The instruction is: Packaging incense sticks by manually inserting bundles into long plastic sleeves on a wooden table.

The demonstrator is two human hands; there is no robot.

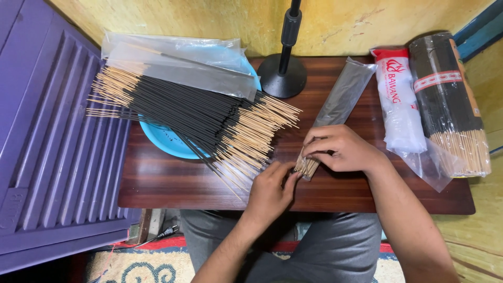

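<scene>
table: dark reddish-brown wooden table (pixel 173 183) with a fine horizontal grain
loose sticks: black incense sticks with pale tan bare ends (pixel 194 118), heaped at the table's left
bowl: sky-blue round plastic bowl (pixel 167 142) under that heap
sleeves: clear, faintly milky plastic sleeves (pixel 181 65) at the table's back left
packet: grey-black filled slim plastic packet (pixel 343 97), tan stick ends at its open mouth
stand: matte black round-based stand (pixel 283 73)
bag: white plastic bag with a red top band (pixel 399 99)
bundle: black wrapped stick bundle with a red-and-white patterned band (pixel 450 99), at the table's right
panel: purple ribbed panel (pixel 52 157), left of the table

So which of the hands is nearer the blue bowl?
Left. The left hand sits just off the blue bowl, near the loose stick pile; the right hand is farther right, on the sleeved bundle.
</scene>
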